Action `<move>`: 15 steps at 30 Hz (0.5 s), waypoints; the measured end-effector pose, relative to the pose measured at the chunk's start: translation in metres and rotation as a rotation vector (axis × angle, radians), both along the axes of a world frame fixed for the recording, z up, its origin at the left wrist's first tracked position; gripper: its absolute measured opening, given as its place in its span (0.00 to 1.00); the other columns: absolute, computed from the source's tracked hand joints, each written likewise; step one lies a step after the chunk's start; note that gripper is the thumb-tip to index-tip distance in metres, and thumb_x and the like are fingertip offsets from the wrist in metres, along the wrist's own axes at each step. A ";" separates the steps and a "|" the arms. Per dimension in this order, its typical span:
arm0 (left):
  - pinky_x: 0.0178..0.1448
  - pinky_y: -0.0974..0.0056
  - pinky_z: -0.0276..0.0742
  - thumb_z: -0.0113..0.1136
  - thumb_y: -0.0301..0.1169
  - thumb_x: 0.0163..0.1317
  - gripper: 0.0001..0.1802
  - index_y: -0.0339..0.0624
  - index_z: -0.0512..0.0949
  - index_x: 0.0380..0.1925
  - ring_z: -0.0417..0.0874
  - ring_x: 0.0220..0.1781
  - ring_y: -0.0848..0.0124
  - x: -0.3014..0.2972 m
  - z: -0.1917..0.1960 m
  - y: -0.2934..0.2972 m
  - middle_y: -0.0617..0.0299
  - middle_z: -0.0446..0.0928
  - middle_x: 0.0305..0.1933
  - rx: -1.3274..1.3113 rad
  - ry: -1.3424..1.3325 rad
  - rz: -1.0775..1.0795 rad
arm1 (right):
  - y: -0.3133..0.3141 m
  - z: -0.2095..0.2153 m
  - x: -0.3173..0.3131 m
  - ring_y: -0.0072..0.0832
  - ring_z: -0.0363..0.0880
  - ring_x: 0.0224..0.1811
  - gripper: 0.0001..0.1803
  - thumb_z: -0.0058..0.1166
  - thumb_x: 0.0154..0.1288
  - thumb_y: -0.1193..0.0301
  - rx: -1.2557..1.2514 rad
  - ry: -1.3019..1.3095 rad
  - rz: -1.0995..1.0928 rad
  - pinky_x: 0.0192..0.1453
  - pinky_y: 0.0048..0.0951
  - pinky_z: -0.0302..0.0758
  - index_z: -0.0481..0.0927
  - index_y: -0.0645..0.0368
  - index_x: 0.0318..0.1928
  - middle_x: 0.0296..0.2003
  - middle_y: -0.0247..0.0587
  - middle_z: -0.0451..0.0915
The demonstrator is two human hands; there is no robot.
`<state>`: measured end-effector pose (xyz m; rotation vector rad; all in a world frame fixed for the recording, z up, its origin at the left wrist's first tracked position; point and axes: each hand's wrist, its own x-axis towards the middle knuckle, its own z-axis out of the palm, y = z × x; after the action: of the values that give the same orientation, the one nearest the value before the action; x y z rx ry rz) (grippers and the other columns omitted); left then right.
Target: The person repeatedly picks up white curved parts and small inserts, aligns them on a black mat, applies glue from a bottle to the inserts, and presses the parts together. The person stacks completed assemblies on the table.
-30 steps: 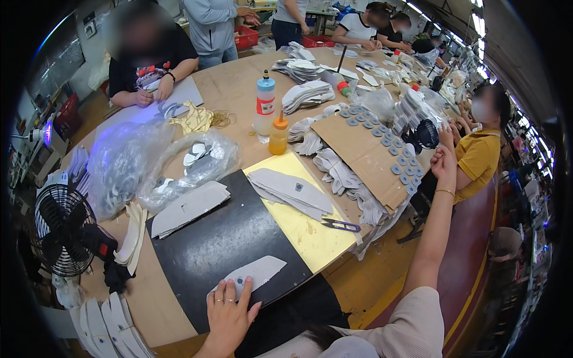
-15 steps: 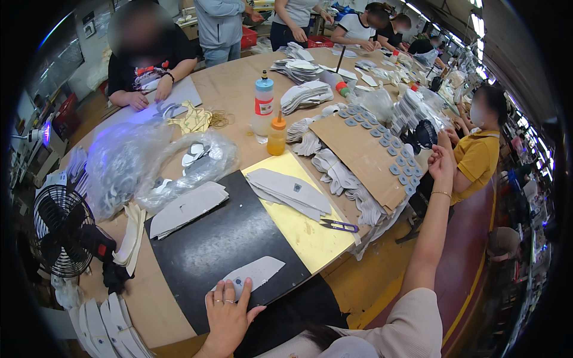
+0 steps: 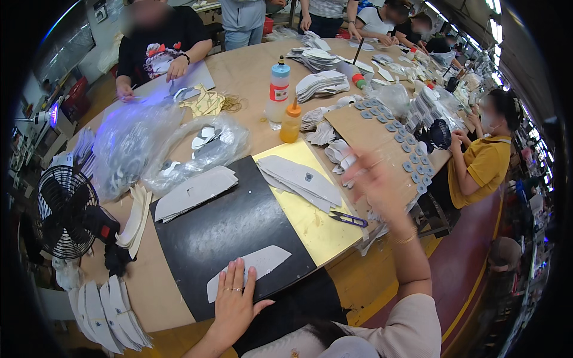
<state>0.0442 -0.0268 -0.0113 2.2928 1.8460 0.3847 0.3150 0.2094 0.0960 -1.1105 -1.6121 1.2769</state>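
Observation:
My left hand (image 3: pixel 237 303) lies flat, fingers stretched out, on a pale grey curved fabric piece (image 3: pixel 267 262). That piece rests on a black mat (image 3: pixel 233 224) at the table's near edge. My right hand (image 3: pixel 376 186) is raised over the right side, near the cardboard sheet (image 3: pixel 364 128). Motion smears its fingers, so whether it holds anything is unclear. A stack of grey pieces (image 3: pixel 197 192) sits on the mat's far left part. Another stack (image 3: pixel 298 179), with a small dark patch on top, lies on a yellow sheet (image 3: pixel 310 238) beside purple-handled thread snips (image 3: pixel 349 219).
Blue-grey small patches (image 3: pixel 412 167) sit in rows on the cardboard. Beyond the mat stand a clear bottle (image 3: pixel 278 92) and an orange glue bottle (image 3: pixel 290 123). Plastic bags (image 3: pixel 134 152) and a black fan (image 3: pixel 67 212) are at the left. A person in yellow (image 3: pixel 480 161) works at the right.
My right hand has swung left and nearer, from beside the small fan to over the cardboard's near side. My left hand stays flat on the piece. The view has shifted slightly.

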 end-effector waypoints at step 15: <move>0.80 0.50 0.55 0.64 0.27 0.64 0.38 0.38 0.62 0.73 0.59 0.80 0.47 -0.054 0.016 -0.015 0.43 0.56 0.80 0.223 -0.460 0.398 | -0.098 -0.073 -0.101 0.40 0.71 0.62 0.24 0.65 0.62 0.61 0.580 -0.708 0.671 0.63 0.42 0.68 0.77 0.57 0.56 0.58 0.42 0.75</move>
<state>-0.0093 -0.0418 0.0046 1.7271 2.0664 1.1181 0.2143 0.1115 0.0226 -0.6833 -2.8261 0.6817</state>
